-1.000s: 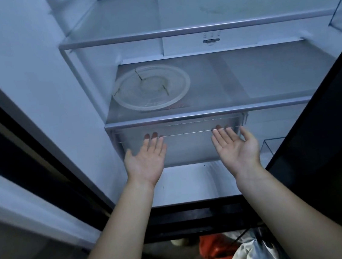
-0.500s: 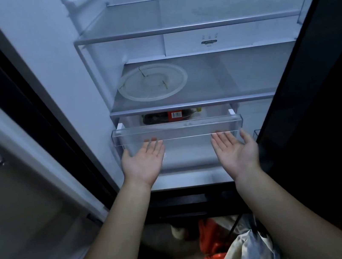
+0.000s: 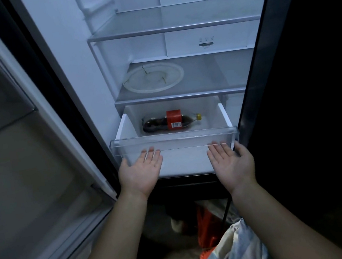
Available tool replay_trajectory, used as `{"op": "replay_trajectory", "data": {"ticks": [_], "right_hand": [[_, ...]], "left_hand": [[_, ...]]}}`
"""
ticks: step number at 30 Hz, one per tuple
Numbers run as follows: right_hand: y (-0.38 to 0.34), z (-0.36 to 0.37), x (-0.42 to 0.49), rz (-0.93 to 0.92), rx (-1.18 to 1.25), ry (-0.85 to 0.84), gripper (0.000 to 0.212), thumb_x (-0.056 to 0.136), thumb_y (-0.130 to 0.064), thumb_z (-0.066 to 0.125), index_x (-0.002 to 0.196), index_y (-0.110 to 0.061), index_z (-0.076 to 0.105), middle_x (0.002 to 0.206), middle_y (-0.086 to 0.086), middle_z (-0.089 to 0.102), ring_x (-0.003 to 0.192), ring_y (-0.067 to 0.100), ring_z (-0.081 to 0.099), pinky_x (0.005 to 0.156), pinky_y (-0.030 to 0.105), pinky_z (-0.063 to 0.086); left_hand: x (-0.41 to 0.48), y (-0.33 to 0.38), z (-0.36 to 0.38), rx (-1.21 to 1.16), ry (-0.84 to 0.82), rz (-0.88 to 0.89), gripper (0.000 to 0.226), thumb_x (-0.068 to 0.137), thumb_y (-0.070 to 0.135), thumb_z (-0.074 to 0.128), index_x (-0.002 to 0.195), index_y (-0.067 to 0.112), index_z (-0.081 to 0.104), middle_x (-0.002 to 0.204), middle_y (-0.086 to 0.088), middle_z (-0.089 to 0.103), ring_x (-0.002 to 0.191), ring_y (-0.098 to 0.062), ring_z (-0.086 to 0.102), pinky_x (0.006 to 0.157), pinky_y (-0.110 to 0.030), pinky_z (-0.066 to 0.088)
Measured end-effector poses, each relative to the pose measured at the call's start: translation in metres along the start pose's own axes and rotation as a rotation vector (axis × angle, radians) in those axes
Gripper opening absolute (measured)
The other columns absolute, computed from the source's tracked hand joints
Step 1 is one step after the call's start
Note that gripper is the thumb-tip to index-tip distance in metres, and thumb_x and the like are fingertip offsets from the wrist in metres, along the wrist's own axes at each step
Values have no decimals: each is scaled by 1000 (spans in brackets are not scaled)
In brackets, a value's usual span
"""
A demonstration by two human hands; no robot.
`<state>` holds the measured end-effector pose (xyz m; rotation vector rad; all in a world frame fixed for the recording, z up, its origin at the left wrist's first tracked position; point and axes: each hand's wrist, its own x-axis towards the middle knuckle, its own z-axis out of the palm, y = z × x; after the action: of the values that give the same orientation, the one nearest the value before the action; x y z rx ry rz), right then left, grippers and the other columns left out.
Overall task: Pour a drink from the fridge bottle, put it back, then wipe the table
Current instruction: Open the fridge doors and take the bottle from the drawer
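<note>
Now the left hand (image 3: 140,171) and right hand (image 3: 230,161) lie palm-up, fingers (image 3: 151,152) straight, tips under the drawer (image 3: 173,137) lip, gripping nothing. The bottle (image 3: 171,120) lies on its side just beyond them, in the drawer. An uneven tug could jam the drawer askew; the bottle would likely roll.
</note>
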<state>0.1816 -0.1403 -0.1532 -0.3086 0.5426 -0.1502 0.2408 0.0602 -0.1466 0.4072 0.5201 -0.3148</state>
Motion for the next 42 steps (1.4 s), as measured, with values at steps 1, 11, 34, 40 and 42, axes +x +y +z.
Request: {"op": "replay_trajectory", "data": {"ticks": [1, 11, 34, 40, 42], "right_hand": [[0, -3, -4, 3, -4, -4, 49, 98, -27, 42, 137, 2, 38, 140, 21, 45, 132, 34, 41, 111, 42, 33], [-3, -15, -24, 76, -27, -72, 52, 97, -29, 41, 137, 4, 36, 142, 23, 43, 134, 35, 39, 111, 42, 32], [2, 18, 38, -1060, -2224, -181, 45, 95, -37, 34, 118, -7, 58, 119, 9, 60, 113, 29, 54, 96, 40, 42], [11, 10, 44, -1236, -2274, -125, 39, 93, -28, 38, 109, -5, 66, 108, 8, 68, 99, 26, 62, 90, 38, 45], [10, 10, 45, -1262, -2275, -138, 38, 93, -28, 38, 108, -6, 66, 105, 6, 69, 96, 26, 62, 88, 36, 43]], "left_hand": [[-3, -2, -3, -1, 0, -1, 63, 99, 48, 22, 139, 1, 38, 146, -17, 40, 139, -35, 30, 114, -44, 21], [-23, -5, -10, 20, 5, 24, 59, 100, 43, 19, 144, 6, 34, 150, -11, 37, 141, -31, 27, 114, -42, 18], [35, 28, -1, 2446, -236, 1097, 61, 91, 46, 21, 126, 10, 56, 121, -6, 62, 114, -28, 54, 100, -36, 28], [41, 28, -6, 2364, -267, 1195, 49, 94, 40, 32, 121, 11, 61, 109, -3, 68, 100, -25, 61, 93, -35, 34], [40, 30, 0, 2365, -280, 1157, 52, 94, 42, 29, 117, 12, 65, 106, -2, 70, 97, -26, 63, 90, -37, 38]]}}
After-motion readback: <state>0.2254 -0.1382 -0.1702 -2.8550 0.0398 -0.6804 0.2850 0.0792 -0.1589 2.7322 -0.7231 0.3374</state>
